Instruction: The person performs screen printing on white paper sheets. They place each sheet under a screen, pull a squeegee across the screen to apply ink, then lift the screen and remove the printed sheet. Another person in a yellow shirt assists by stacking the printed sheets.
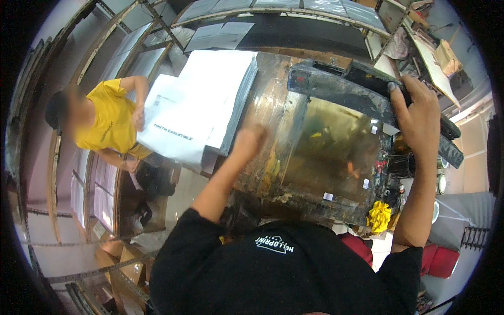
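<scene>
My right hand (419,113) grips a raised, ink-stained black frame (344,94) at its right end, thumb over the top edge and the other fingers partly hidden. My left hand (251,142) is over the worn wooden worktable, just right of a thick stack of white sheets (218,89); it is smeared by motion, so its fingers cannot be made out. Under the frame lies a glossy, amber-brown flat panel (328,152) with a few small white tabs (328,197) near its edges. Nothing rests visibly on the panel's middle.
At the left, a person in a yellow shirt (110,115) holds a printed white sheet (173,123) beside the stack. A crumpled yellow cloth (379,217) sits at the table's near right corner. Cans (403,166) stand on the right; racks with sheets (220,35) line the back and left.
</scene>
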Demonstrator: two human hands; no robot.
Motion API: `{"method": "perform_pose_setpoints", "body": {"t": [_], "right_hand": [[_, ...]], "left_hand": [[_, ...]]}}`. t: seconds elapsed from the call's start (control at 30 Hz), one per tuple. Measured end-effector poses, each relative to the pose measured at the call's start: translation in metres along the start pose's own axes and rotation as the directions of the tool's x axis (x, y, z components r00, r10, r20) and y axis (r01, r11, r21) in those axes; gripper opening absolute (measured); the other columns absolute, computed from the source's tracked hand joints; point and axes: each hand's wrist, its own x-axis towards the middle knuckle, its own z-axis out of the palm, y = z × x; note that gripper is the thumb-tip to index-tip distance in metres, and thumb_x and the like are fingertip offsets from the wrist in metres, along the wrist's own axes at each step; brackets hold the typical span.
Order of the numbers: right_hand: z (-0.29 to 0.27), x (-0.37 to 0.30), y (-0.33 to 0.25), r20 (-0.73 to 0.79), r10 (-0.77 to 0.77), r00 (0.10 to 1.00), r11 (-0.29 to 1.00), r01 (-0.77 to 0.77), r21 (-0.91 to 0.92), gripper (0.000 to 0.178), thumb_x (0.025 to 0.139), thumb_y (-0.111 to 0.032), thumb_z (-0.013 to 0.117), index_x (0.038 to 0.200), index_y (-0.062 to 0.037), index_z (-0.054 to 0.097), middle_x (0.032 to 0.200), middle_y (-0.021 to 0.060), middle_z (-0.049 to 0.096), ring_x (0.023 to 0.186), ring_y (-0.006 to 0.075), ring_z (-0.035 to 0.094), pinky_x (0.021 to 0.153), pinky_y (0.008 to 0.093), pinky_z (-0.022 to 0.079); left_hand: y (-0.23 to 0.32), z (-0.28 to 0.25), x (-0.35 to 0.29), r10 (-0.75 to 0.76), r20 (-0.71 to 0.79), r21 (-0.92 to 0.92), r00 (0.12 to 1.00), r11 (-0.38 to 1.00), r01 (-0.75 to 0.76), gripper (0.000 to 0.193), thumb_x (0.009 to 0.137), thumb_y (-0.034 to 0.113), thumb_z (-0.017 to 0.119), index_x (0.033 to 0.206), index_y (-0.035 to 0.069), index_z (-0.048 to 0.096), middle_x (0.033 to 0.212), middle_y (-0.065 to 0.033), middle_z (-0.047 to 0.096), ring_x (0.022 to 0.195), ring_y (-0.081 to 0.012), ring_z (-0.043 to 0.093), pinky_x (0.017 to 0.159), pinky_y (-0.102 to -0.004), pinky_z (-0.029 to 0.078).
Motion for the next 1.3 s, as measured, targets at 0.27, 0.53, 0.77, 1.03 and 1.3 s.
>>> {"method": "perform_pose_setpoints", "body": {"t": [0.27, 0.53, 0.77, 1.03, 1.3], "right_hand": [[0.001, 0.005, 0.008, 0.017, 0.007, 1.000, 1.000, -0.007, 0.002, 0.043, 0.093, -0.034, 0.063, 0.112, 0.0034, 0.068, 0.103, 0.0249, 0.069, 0.097, 0.0426, 0.064, 0.089, 0.0459, 0.048], [0.003, 0.006, 0.010, 0.010, 0.016, 1.000, 1.000, -0.016, 0.018, 0.044, 0.094, -0.036, 0.063, 0.112, 0.0042, 0.068, 0.098, 0.0261, 0.068, 0.093, 0.0436, 0.065, 0.084, 0.0459, 0.049], [0.006, 0.005, 0.010, -0.026, -0.030, 0.999, 0.999, 0.031, 0.035, 0.046, 0.094, -0.036, 0.062, 0.113, 0.0053, 0.067, 0.100, 0.0281, 0.068, 0.095, 0.0445, 0.065, 0.085, 0.0461, 0.049], [0.004, 0.004, 0.010, 0.013, -0.001, 1.000, 1.000, 0.001, 0.011, 0.047, 0.095, -0.038, 0.062, 0.114, 0.0039, 0.068, 0.105, 0.0270, 0.069, 0.099, 0.0445, 0.065, 0.089, 0.0462, 0.049], [0.007, 0.002, 0.017, -0.017, -0.035, 0.999, 0.999, 0.034, -0.028, 0.047, 0.094, -0.039, 0.063, 0.115, 0.0035, 0.068, 0.107, 0.0253, 0.070, 0.100, 0.0431, 0.065, 0.089, 0.0453, 0.049]], "left_hand": [[-0.111, -0.034, 0.102, -0.467, 0.016, 0.310, 0.884, 0.843, 0.440, 0.059, 0.074, 0.047, 0.087, 0.102, -0.003, 0.071, 0.109, -0.0220, 0.067, 0.102, -0.0375, 0.066, 0.090, -0.0460, 0.054], [-0.139, -0.017, 0.106, -0.439, 0.035, 0.319, 0.898, 0.856, 0.406, 0.061, 0.068, 0.052, 0.089, 0.089, -0.003, 0.073, 0.097, -0.0232, 0.070, 0.093, -0.0379, 0.068, 0.084, -0.0461, 0.055], [-0.159, -0.010, 0.108, -0.446, -0.020, 0.254, 0.895, 0.863, 0.436, 0.062, 0.067, 0.057, 0.088, 0.077, -0.003, 0.075, 0.088, -0.0227, 0.073, 0.087, -0.0368, 0.070, 0.082, -0.0443, 0.056], [-0.170, -0.016, 0.109, -0.567, 0.026, 0.103, 0.823, 0.820, 0.562, 0.065, 0.071, 0.056, 0.087, 0.096, -0.003, 0.079, 0.096, -0.0210, 0.077, 0.096, -0.0326, 0.074, 0.090, -0.0388, 0.056], [-0.178, -0.028, 0.112, -0.553, 0.154, 0.060, 0.819, 0.832, 0.551, 0.056, 0.077, 0.045, 0.084, 0.109, 0.000, 0.077, 0.106, -0.0230, 0.075, 0.097, -0.0326, 0.074, 0.091, -0.0390, 0.056]]}}
